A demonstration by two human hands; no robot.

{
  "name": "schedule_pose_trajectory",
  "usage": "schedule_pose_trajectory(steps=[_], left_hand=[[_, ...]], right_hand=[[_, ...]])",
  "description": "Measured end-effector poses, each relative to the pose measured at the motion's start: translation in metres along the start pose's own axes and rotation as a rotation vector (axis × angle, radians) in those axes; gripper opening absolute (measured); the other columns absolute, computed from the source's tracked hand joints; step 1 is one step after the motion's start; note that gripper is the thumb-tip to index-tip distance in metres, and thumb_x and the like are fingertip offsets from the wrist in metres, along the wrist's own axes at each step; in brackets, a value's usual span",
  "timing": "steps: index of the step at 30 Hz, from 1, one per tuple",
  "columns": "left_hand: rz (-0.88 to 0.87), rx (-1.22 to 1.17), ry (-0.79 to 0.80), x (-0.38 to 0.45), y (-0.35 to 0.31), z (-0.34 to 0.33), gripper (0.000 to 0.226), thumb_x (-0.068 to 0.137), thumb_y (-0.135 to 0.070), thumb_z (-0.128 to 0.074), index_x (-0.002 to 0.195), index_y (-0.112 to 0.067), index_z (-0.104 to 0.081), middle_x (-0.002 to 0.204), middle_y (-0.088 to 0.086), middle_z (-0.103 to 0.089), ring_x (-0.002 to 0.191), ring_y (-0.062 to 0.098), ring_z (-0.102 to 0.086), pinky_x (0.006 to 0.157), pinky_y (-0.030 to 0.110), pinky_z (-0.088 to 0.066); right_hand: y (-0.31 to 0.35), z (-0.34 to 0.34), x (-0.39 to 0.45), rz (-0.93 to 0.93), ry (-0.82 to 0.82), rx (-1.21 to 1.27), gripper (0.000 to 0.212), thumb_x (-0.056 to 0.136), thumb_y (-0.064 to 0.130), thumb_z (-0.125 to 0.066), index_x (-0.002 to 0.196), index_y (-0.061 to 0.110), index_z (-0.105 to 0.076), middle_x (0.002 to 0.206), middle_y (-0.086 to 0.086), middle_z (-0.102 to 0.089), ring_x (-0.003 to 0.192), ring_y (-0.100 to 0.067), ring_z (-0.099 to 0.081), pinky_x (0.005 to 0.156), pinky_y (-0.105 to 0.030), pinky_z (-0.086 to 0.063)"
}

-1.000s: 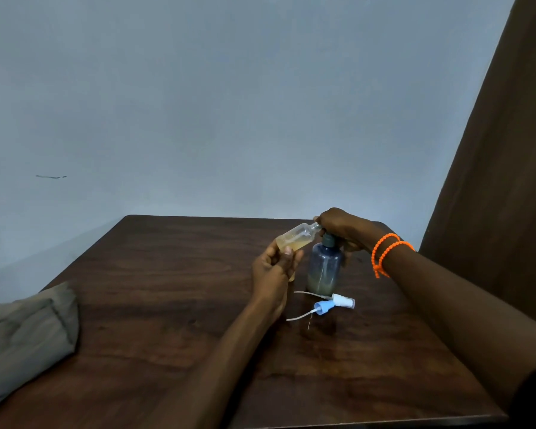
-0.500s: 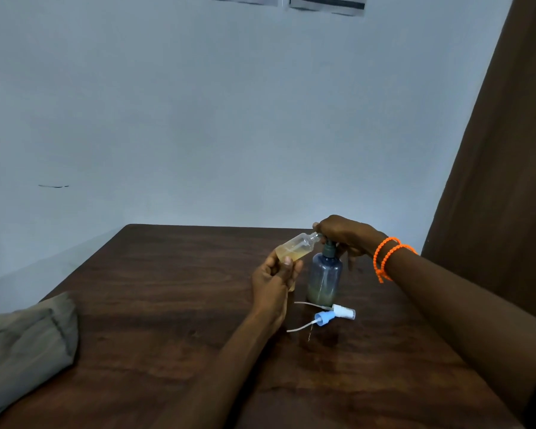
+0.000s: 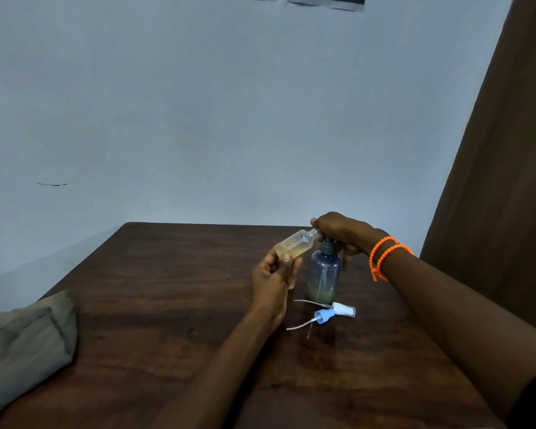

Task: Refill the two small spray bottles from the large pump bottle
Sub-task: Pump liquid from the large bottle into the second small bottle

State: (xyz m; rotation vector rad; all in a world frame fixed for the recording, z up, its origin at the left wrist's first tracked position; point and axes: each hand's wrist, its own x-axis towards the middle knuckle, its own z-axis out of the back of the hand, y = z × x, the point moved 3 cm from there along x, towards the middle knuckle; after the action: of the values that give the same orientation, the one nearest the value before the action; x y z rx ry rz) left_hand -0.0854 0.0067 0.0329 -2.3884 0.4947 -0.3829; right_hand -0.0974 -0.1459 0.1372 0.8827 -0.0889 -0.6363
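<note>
Small clear plastic spray bottle [image 3: 294, 244], tilted, neck at the pump, sits gripped in our left hand [image 3: 274, 278]. Our right hand [image 3: 342, 232] closes over the blue-grey pump bottle [image 3: 324, 275] standing on the dark wooden table [image 3: 167, 289], hiding its nozzle.

Bare forearms, no sleeves, two orange beaded bracelets [image 3: 384, 255] on the right wrist

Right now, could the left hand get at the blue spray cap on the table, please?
Probably not at once: the left hand is closed around the small bottle. The blue spray cap lies uncovered just beside that wrist.
</note>
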Motion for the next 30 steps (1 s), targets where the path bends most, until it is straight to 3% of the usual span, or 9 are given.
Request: schedule_pose_trajectory(steps=[6,10,13,19,21,24,30], left_hand=[[-0.015,0.021,0.018,-0.003,0.000,-0.002,0.028,0.100,0.004,-0.051,0.126,0.002,-0.062,0.111,0.008,-0.074,0.100,0.013,-0.073,0.090,0.024,-0.058],[0.011,-0.006,-0.007,-0.003,0.000,-0.001,0.032,0.099,0.004,-0.052,0.131,0.004,-0.058,0.115,0.013,-0.072,0.100,0.016,-0.072,0.089,0.025,-0.059],[0.008,-0.012,-0.003,0.000,0.000,-0.001,0.032,0.099,0.004,-0.052,0.130,0.005,-0.059,0.113,0.012,-0.073,0.099,0.016,-0.073,0.086,0.024,-0.059],[-0.013,0.002,0.024,0.000,0.002,-0.001,0.030,0.100,0.004,-0.051,0.129,0.006,-0.059,0.108,0.008,-0.075,0.098,0.013,-0.073,0.089,0.024,-0.059],[-0.008,-0.006,0.024,0.000,0.002,-0.002,0.032,0.099,0.004,-0.052,0.130,0.006,-0.058,0.111,0.010,-0.075,0.100,0.015,-0.073,0.090,0.026,-0.059],[0.000,-0.013,0.010,0.001,0.002,0.000,0.031,0.099,0.003,-0.052,0.130,0.005,-0.059,0.112,0.010,-0.075,0.101,0.017,-0.073,0.091,0.027,-0.059],[-0.016,0.004,0.028,0.002,0.003,-0.002,0.027,0.100,0.004,-0.051,0.124,0.000,-0.063,0.105,0.004,-0.077,0.098,0.012,-0.073,0.089,0.024,-0.058]], right_hand=[[-0.011,-0.004,0.000,-0.013,0.002,0.034,0.016,0.091,0.018,-0.042,0.086,0.011,-0.055,0.091,-0.018,-0.049,0.076,-0.033,-0.049,0.067,-0.054,-0.048],[-0.002,0.002,-0.006,-0.049,0.031,-0.001,0.026,0.099,0.032,-0.044,0.085,0.011,-0.052,0.095,-0.015,-0.053,0.073,-0.032,-0.051,0.083,-0.069,-0.047],[-0.004,0.002,0.002,-0.012,-0.011,0.019,0.025,0.100,0.030,-0.044,0.085,0.011,-0.052,0.095,-0.014,-0.054,0.077,-0.032,-0.051,0.076,-0.052,-0.047],[-0.009,-0.005,0.002,0.050,-0.021,0.046,0.020,0.095,0.011,-0.039,0.081,0.010,-0.053,0.085,-0.015,-0.050,0.075,-0.029,-0.047,0.058,-0.032,-0.039],[-0.004,0.000,-0.001,0.047,-0.018,0.049,0.023,0.101,0.019,-0.042,0.084,0.010,-0.053,0.085,-0.011,-0.051,0.072,-0.026,-0.047,0.058,-0.033,-0.042],[-0.005,0.003,0.002,-0.011,0.020,0.014,0.030,0.103,0.035,-0.044,0.084,0.012,-0.051,0.086,-0.007,-0.051,0.075,-0.030,-0.051,0.068,-0.048,-0.047],[-0.016,-0.009,0.011,0.016,0.020,0.168,0.022,0.093,0.011,-0.037,0.077,0.014,-0.053,0.070,-0.008,-0.045,0.058,-0.020,-0.046,0.054,-0.030,-0.032]])
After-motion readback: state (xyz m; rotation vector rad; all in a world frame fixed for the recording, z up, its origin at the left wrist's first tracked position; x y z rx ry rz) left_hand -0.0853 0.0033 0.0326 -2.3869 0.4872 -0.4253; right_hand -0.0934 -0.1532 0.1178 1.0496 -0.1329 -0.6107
